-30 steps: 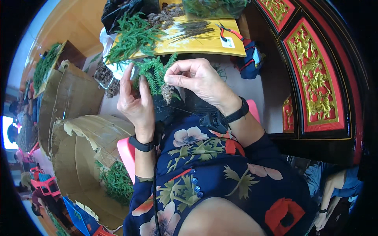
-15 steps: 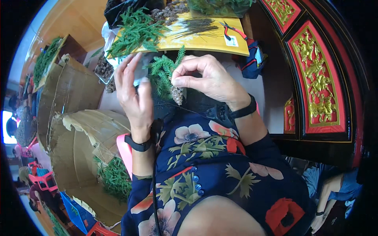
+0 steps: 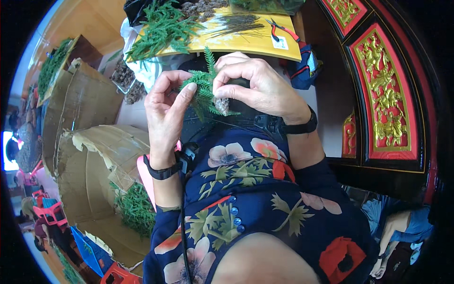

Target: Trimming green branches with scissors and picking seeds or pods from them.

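In front of my chest, a bunch of green fir-like sprigs (image 3: 203,90) is joined with a brown pine cone (image 3: 221,105) that hangs at its lower end. My left hand (image 3: 163,102) comes in from the left, thumb and fingers pinched on the leafy side of the bunch. The upper part by the cone is gripped between the thumb and fingers of my right hand (image 3: 265,87). Those fingers hide where the cone and sprigs meet. A thin dark line runs below the cone, too fine to identify for certain.
On the yellow board (image 3: 205,43) ahead lie loose green sprigs (image 3: 163,33), thin dark wires (image 3: 239,23), red-handled pliers (image 3: 285,30) and pine cones (image 3: 201,10). A torn cardboard box (image 3: 90,184) with greenery (image 3: 135,210) stands left. Another person's arm (image 3: 395,229) shows lower right.
My left hand has moved right and down from being spread apart, and now pinches the sprigs. My right hand has shifted slightly right with the bunch, which has turned a little.
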The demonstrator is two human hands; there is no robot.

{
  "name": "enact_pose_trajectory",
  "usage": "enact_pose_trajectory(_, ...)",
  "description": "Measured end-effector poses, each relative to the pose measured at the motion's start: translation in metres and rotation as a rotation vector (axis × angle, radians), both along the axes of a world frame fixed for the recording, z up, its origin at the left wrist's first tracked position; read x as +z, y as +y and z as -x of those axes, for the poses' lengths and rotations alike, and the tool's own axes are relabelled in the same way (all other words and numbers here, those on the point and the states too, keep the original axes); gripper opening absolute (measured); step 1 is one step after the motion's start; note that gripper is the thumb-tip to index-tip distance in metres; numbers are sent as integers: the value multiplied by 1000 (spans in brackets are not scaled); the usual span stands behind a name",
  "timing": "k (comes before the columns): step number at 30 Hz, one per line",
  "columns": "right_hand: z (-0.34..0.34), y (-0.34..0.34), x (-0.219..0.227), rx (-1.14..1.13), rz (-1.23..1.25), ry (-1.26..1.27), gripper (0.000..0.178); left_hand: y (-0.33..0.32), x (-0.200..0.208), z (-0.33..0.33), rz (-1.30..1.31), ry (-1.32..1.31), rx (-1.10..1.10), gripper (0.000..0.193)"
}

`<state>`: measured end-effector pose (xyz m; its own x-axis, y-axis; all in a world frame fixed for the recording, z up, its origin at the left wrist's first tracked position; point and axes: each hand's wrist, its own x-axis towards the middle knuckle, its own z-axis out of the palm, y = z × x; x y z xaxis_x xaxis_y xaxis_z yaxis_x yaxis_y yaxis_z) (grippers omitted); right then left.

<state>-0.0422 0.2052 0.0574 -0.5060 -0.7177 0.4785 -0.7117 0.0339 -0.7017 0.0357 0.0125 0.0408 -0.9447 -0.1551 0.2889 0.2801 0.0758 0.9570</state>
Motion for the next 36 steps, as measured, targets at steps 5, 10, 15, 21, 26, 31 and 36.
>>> enact_pose_trajectory(5,3,-2,-3,-83,126,-76,10,2,-1,1,90,45,148,18)
enact_pose_trajectory(10,-2,-2,1,-226,132,-200,10,0,-3,3,141,92,208,18)
enact_pose_trajectory(15,-8,-9,2,-387,159,3,9,-2,-8,4,-84,46,161,18)
enact_pose_trajectory(21,-13,-10,5,-446,157,221,8,2,-5,4,-226,-12,122,15)
enact_pose_trajectory(26,-25,-14,10,-430,141,40,8,1,-8,6,-259,7,149,12)
enact_pose_trajectory(31,-30,-22,4,-471,60,122,8,7,-12,8,-299,46,181,12)
enact_pose_trajectory(36,-31,-25,0,-552,28,184,7,16,-12,7,-179,104,215,12)
